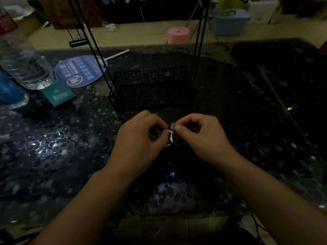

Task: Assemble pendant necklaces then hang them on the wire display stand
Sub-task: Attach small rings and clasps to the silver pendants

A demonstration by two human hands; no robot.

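A small silver pendant (171, 136) hangs between my two hands just above the dark speckled table (70, 138). My left hand (139, 138) pinches it from the left with curled fingers, and my right hand (198, 137) pinches its top from the right between thumb and forefinger. A dark cord seems to run at the pendant's top, too dim to make out. The black wire display stand (152, 89) stands right behind my hands, its basket base low and its thin uprights rising out of view.
At the left stand a clear plastic bottle (24, 61), a blue bottle (8, 91), a teal box (59, 93) and a round printed hand fan (81, 71). A dark flat object (265, 50) lies at the far right. Beyond the table sits a pink stool (178, 35).
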